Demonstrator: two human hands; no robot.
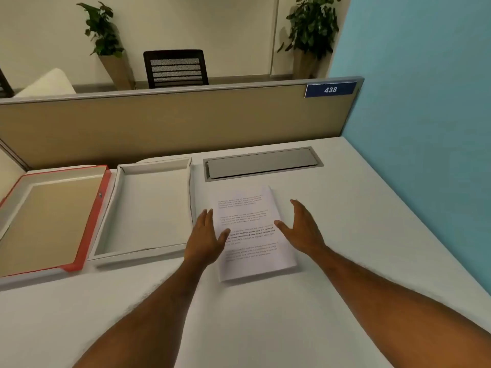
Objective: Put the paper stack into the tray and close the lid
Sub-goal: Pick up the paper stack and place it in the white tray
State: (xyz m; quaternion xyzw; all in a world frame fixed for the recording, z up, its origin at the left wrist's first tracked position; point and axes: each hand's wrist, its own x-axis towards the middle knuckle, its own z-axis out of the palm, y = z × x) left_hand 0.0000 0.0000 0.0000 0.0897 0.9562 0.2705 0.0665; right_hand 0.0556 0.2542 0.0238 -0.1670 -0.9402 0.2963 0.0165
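A white desk fills the near view, with a grey cable hatch set into its far part. A tan partition with a grey top rail bounds the far edge, bearing a blue plate marked 438. A turquoise wall rises at right. Beyond stand a black mesh-backed chair, two potted plants and a cream wall.

We see the paper stack lying flat on the desk, just right of the tray. The lid lies open to the tray's left, touching it. Behind the stack, a cable hatch sits set into the desk, before the partition. Our left hand is at the stack's left edge, our right hand at its right edge.
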